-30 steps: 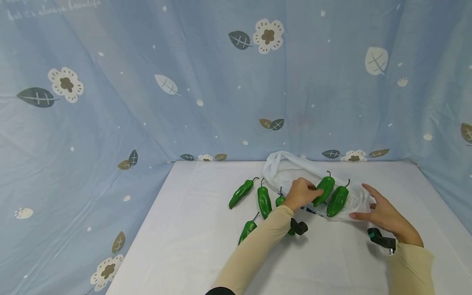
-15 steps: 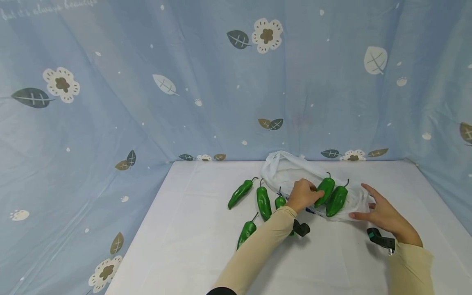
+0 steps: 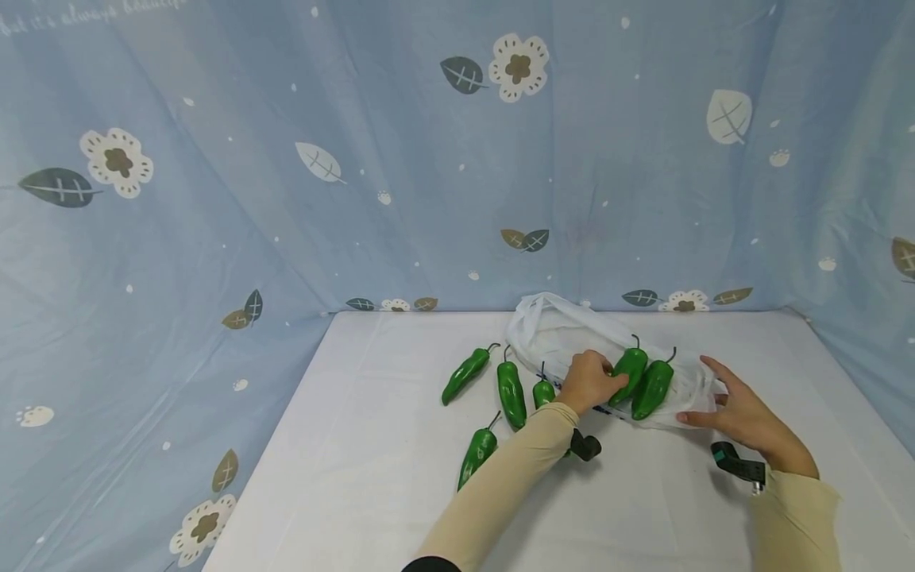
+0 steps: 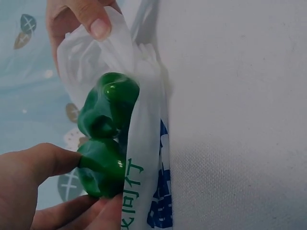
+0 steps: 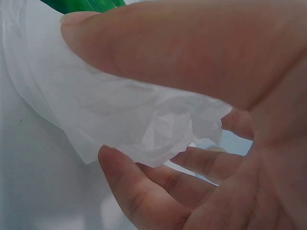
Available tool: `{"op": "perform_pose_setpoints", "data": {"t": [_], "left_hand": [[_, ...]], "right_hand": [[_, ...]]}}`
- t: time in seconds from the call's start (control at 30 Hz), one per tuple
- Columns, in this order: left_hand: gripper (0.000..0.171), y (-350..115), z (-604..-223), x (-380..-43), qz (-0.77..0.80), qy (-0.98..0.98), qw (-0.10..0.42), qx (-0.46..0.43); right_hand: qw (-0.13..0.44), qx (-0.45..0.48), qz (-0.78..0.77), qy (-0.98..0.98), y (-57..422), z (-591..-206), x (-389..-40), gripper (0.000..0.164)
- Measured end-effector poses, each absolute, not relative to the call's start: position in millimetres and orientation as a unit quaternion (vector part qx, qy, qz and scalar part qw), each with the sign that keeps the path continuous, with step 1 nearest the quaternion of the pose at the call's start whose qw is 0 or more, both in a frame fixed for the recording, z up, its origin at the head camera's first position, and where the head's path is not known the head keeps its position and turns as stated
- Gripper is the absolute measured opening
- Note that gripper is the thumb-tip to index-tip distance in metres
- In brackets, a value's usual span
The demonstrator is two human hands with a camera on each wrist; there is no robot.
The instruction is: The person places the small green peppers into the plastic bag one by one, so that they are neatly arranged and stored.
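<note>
A white plastic bag [image 3: 539,326] lies on its side at the back of the table, with green and blue print showing in the left wrist view. My left hand [image 3: 592,381] pinches a green pepper [image 3: 632,367] between thumb and fingers at the bag. Against it on the right lies a second green pepper [image 3: 653,391]; in the left wrist view the held pepper [image 4: 103,167] and the other pepper [image 4: 112,103] touch within the bag's mouth. My right hand [image 3: 754,425] holds the bag's right end, thumb on top and fingers curled beneath the plastic [image 5: 129,115].
Several more green peppers lie left of the bag, among them a pepper [image 3: 466,376] at the far left and a pepper [image 3: 477,454] nearer the front. My left sleeve [image 3: 500,485] partly covers others. A blue patterned curtain [image 3: 457,159] hangs behind the table's back edge.
The pepper in my left hand has moved slightly right and down, closer against the second pepper. My right hand stays in place on the bag.
</note>
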State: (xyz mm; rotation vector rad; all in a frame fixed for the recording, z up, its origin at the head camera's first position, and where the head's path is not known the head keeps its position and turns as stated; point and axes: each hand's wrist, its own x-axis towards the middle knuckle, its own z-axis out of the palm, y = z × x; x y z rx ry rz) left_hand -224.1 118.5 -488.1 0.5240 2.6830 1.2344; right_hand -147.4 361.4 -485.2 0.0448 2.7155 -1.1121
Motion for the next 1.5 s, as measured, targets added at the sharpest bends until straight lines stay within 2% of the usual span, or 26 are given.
{"op": "perform_pose_setpoints", "data": {"t": [0.17, 0.27, 0.33, 0.57, 0.73, 0.97, 1.17, 1.3, 1.5], "left_hand": [[0.047, 119.2, -487.5, -223.3, 0.403, 0.895, 0.066, 0.179], [0.053, 119.2, -486.8, -223.2, 0.4, 0.896, 0.06, 0.182], [0.051, 119.1, -486.3, -223.0, 0.398, 0.897, 0.061, 0.181], [0.028, 121.4, -485.5, -222.3, 0.368, 0.915, 0.063, 0.156], [0.024, 123.6, -486.6, -222.4, 0.332, 0.93, 0.052, 0.15], [0.029, 122.8, -486.3, -222.8, 0.31, 0.936, 0.055, 0.157], [0.025, 120.9, -485.3, -221.9, 0.294, 0.94, 0.043, 0.167], [0.031, 119.6, -487.3, -222.7, 0.279, 0.944, 0.034, 0.174], [0.036, 114.6, -487.5, -224.6, 0.312, 0.934, 0.048, 0.169]], "right_hand": [[0.103, 0.017, -0.375, 0.921, 360.9, -485.5, -147.0, 0.124], [0.099, 0.013, -0.375, 0.922, 360.8, -485.8, -147.1, 0.124], [0.097, 0.01, -0.377, 0.921, 360.9, -486.2, -147.1, 0.123], [0.095, 0.009, -0.377, 0.921, 361.8, -487.8, -147.0, 0.123], [0.095, 0.009, -0.378, 0.921, 362.2, -488.2, -146.9, 0.123], [0.095, 0.005, -0.384, 0.919, 361.2, -486.6, -145.6, 0.123], [0.096, 0.005, -0.385, 0.918, 361.0, -485.9, -145.1, 0.123], [0.1, 0.008, -0.38, 0.919, 361.8, -486.3, -145.4, 0.123], [0.1, 0.006, -0.381, 0.919, 362.0, -486.0, -145.9, 0.123]]}}
